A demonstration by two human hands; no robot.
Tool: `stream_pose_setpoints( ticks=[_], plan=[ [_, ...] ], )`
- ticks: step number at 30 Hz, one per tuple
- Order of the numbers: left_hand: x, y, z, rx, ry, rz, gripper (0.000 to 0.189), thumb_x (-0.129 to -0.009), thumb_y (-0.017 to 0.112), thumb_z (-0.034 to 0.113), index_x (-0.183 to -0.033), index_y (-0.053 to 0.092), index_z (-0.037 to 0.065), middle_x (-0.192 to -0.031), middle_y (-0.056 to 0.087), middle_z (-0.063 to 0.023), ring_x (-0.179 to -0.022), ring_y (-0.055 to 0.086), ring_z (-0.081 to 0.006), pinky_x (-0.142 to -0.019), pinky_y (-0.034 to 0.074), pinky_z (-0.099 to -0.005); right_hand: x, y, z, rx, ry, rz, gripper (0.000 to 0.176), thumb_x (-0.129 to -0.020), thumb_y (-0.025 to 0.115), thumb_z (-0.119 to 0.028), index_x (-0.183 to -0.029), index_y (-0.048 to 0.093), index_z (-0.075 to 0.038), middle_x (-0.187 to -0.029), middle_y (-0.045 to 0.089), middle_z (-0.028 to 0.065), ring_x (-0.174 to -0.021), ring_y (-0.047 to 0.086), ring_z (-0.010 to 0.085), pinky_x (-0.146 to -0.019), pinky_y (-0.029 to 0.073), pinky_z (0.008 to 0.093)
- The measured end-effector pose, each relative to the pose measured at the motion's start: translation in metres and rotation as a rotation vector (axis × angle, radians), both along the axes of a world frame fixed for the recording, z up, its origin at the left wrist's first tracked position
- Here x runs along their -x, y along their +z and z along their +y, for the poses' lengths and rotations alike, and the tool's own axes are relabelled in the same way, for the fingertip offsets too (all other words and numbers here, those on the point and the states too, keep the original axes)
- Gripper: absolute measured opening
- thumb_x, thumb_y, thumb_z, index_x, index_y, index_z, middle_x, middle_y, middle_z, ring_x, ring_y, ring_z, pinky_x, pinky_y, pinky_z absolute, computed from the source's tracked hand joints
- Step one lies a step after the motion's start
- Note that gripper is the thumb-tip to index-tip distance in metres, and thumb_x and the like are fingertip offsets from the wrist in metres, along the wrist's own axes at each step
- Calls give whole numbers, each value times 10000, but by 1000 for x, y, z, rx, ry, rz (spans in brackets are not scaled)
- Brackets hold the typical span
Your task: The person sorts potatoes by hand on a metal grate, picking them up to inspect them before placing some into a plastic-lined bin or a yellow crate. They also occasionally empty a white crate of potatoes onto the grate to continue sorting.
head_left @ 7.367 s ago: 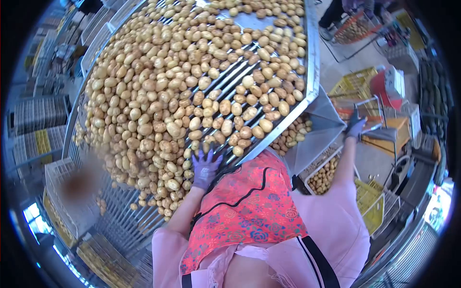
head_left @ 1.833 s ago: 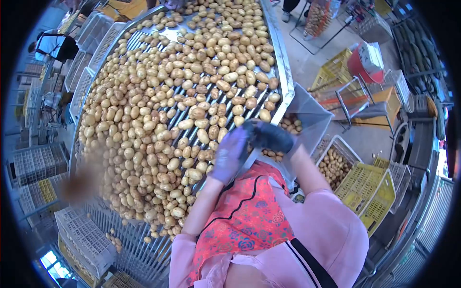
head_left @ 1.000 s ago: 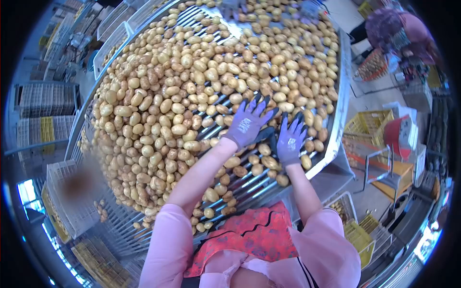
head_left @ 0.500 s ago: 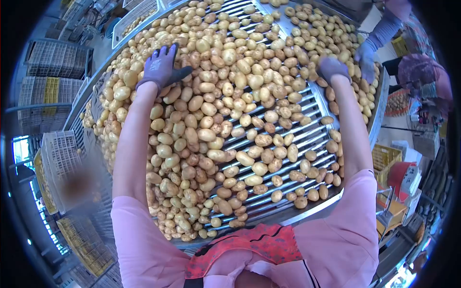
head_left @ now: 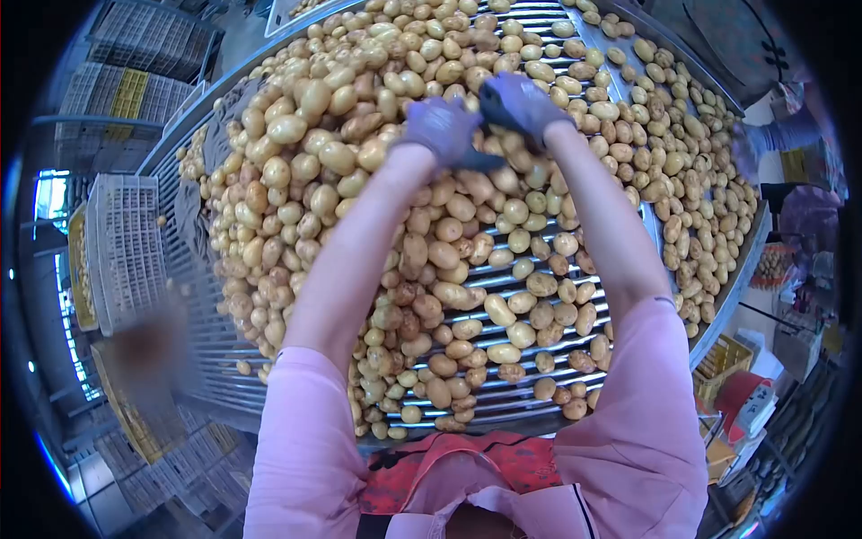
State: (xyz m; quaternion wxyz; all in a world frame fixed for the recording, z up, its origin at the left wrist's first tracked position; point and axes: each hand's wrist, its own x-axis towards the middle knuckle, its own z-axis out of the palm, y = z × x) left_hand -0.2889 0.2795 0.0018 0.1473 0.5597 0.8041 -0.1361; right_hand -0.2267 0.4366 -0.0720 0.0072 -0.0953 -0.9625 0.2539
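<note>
Many potatoes [head_left: 337, 159] lie heaped on a sorting bed of metal bars [head_left: 503, 352]. My left hand [head_left: 441, 133], in a purple glove with a dark thumb, rests among them near the top middle, its thumb stretched out and fingers apart. Close to its right, my right hand [head_left: 525, 106], gloved the same way, reaches down onto the potatoes. Its fingers are partly hidden and smeared, so its grip cannot be made out. Potatoes just below the two hands look blurred.
White crates [head_left: 130, 247] stand at the left beyond the bed's edge. A co-worker's gloved hand [head_left: 747, 148] is at the right rim. A metal divider [head_left: 597, 40] runs through the bed; more potatoes lie beyond it. A red basin [head_left: 741, 402] is at the lower right.
Both hands have come together from far apart, the left moving right and the right moving left. The view has shifted left, and potatoes under the hands have moved.
</note>
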Motion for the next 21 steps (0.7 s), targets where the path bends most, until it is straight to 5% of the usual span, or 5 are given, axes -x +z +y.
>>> stream_pose_setpoints(
  ticks=[1,10,15,16,21],
  plan=[
    [-25,-9,-7,58,-57,32,773,-640,581,768,-1159,628,197,-1180,545,-153,-1063,568,-312,-897,443,-462,-19,-20,-14,-238,20,206,247,-847,545,-279,-964,598,-67,-968,602,180,-956,575,368,-823,477,431],
    [-209,-61,-148,-352,-201,-195,652,-800,604,502,-1326,470,141,-1374,415,-220,-1251,410,-409,-986,379,-482,-269,-44,-131,-198,-266,317,259,-804,621,-130,-1044,576,-42,-942,584,169,-883,580,353,-741,471,446],
    [-263,-61,-210,-124,-373,-382,652,-804,618,383,-1380,416,154,-1424,380,-163,-1258,408,-411,-1034,296,-580,-341,-8,-184,-95,-666,290,188,-838,556,-40,-1021,568,-2,-1022,560,194,-875,548,378,-763,465,425],
    [-261,-55,-217,-254,-294,-545,617,-786,651,314,-1334,447,120,-1317,467,-173,-1192,468,-384,-998,360,-534,-352,-4,-201,246,-663,321,189,-871,504,-57,-1040,566,-1,-1045,555,196,-929,538,369,-801,447,431],
    [-166,6,-166,-400,-189,-364,493,-790,671,335,-1166,521,54,-1028,550,-158,-996,548,-326,-853,444,-414,-367,-28,-218,-36,-434,293,191,-881,453,-100,-997,589,-34,-955,594,160,-896,564,323,-771,440,425]
  ],
)
